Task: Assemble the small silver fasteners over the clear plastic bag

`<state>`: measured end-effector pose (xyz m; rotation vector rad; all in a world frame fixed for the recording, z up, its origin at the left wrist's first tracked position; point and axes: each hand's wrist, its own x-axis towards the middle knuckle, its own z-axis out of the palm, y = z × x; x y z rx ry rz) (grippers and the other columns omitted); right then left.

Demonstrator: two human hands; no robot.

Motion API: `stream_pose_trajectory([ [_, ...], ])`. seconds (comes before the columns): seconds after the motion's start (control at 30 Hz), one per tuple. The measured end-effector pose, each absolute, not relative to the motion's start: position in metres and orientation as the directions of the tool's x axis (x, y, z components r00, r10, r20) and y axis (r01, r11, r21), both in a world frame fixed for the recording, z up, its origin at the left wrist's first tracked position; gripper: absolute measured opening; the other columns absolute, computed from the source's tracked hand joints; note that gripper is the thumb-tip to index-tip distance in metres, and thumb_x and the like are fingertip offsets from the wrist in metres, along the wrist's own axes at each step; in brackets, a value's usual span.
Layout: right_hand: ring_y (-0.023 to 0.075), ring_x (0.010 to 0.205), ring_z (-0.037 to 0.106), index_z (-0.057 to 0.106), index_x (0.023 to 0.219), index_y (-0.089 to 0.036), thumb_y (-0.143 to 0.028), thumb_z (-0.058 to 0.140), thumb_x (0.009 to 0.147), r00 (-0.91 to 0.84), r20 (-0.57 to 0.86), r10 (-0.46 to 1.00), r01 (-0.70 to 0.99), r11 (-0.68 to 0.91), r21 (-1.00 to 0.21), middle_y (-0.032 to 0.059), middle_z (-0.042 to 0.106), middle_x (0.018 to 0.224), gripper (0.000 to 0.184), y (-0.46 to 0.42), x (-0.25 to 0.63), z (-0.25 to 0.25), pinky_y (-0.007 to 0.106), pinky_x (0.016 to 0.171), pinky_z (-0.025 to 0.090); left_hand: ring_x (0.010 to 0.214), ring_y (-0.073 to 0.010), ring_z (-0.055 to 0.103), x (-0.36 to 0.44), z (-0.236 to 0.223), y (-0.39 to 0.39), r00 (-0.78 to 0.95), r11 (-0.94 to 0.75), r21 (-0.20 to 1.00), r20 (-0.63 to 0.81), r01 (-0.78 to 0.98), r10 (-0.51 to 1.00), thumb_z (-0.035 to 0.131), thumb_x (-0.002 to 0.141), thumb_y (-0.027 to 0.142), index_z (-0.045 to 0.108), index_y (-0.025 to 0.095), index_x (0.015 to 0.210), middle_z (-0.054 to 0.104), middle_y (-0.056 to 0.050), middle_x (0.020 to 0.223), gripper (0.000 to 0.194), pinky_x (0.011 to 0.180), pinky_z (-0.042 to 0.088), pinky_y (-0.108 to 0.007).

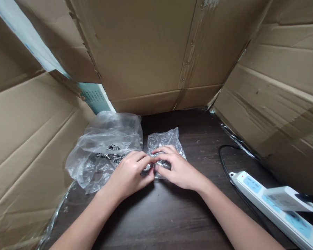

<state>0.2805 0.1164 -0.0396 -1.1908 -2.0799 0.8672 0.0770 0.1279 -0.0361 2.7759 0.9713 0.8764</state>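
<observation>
My left hand point(131, 170) is closed in a pinch, thumb and forefinger around a small shiny metal part point(151, 165) that is mostly hidden. Facing it, my right hand point(176, 169) curls its fingers in, their tips meeting the left fingertips above a small clear plastic bag point(169, 137). What the right fingers grip, if anything, is hidden. To the left of my hands lies a larger clear plastic bag point(85, 166), crumpled and spread out. Several small metal fasteners, which look like screws or bolts point(104, 156), are in or on it.
A dark wood-grain table point(156, 218) lies under everything. Cardboard walls point(143, 52) enclose the back and both sides. At the right, a white power strip point(266, 199) carries a plugged-in white adapter point(289, 198), with a black cable point(221, 159) looping behind it.
</observation>
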Motion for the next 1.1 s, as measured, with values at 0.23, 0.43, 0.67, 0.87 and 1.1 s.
stream_pose_trajectory([
  [0.23, 0.0242, 0.127, 0.046, 0.065, 0.110, -0.022, -0.009, 0.060, 0.087, -0.440, 0.191, 0.877, 0.511, 0.419, -0.751, 0.0063, 0.063, 0.127, 0.027, 0.1167, 0.2801, -0.0421, 0.049, 0.112, 0.038, 0.075, -0.0192, 0.064, 0.0785, -0.0368, 0.1296, 0.645, -0.812, 0.221, 0.511, 0.540, 0.568, 0.059, 0.084, 0.012, 0.067, 0.016, 0.098, 0.069, -0.005, 0.082, 0.016, 0.075, 0.053, -0.034],
  [0.43, 0.0246, 0.129, 0.044, 0.070, 0.106, -0.022, -0.013, 0.059, 0.091, -0.459, 0.180, 0.870, 0.512, 0.425, -0.747, 0.0067, 0.063, 0.128, 0.021, 0.1154, 0.2827, -0.0404, 0.051, 0.113, 0.036, 0.075, -0.0181, 0.065, 0.0796, -0.0381, 0.1309, 0.637, -0.817, 0.230, 0.529, 0.528, 0.560, 0.059, 0.086, 0.015, 0.068, 0.017, 0.098, 0.069, -0.004, 0.082, 0.015, 0.075, 0.053, -0.032],
  [0.67, 0.0244, 0.121, 0.048, 0.068, 0.088, -0.022, -0.016, 0.074, 0.080, -0.385, 0.239, 0.892, 0.512, 0.421, -0.748, 0.0038, 0.066, 0.119, 0.012, 0.1160, 0.2806, -0.0417, 0.047, 0.108, 0.040, 0.070, -0.0157, 0.063, 0.0785, -0.0362, 0.1319, 0.615, -0.824, 0.287, 0.557, 0.489, 0.558, 0.062, 0.084, 0.014, 0.067, 0.017, 0.094, 0.066, 0.000, 0.073, 0.012, 0.074, 0.051, -0.030],
  [0.87, 0.0234, 0.127, 0.047, 0.072, 0.109, -0.024, -0.012, 0.061, 0.089, -0.487, 0.179, 0.855, 0.443, 0.418, -0.793, 0.0055, 0.064, 0.124, 0.026, 0.1148, 0.2812, -0.0380, 0.046, 0.113, 0.038, 0.072, -0.0166, 0.063, 0.0766, -0.0351, 0.1318, 0.620, -0.829, 0.284, 0.558, 0.482, 0.551, 0.062, 0.084, 0.015, 0.066, 0.017, 0.094, 0.066, -0.001, 0.073, 0.011, 0.075, 0.051, -0.031],
  [1.1, 0.0226, 0.126, 0.048, 0.073, 0.101, -0.023, -0.015, 0.066, 0.089, -0.450, 0.203, 0.869, 0.464, 0.422, -0.779, 0.0038, 0.065, 0.124, 0.017, 0.1146, 0.2832, -0.0361, 0.044, 0.113, 0.038, 0.071, -0.0168, 0.063, 0.0766, -0.0348, 0.1318, 0.619, -0.829, 0.278, 0.561, 0.485, 0.550, 0.062, 0.084, 0.013, 0.066, 0.016, 0.094, 0.065, -0.001, 0.072, 0.011, 0.074, 0.051, -0.032],
])
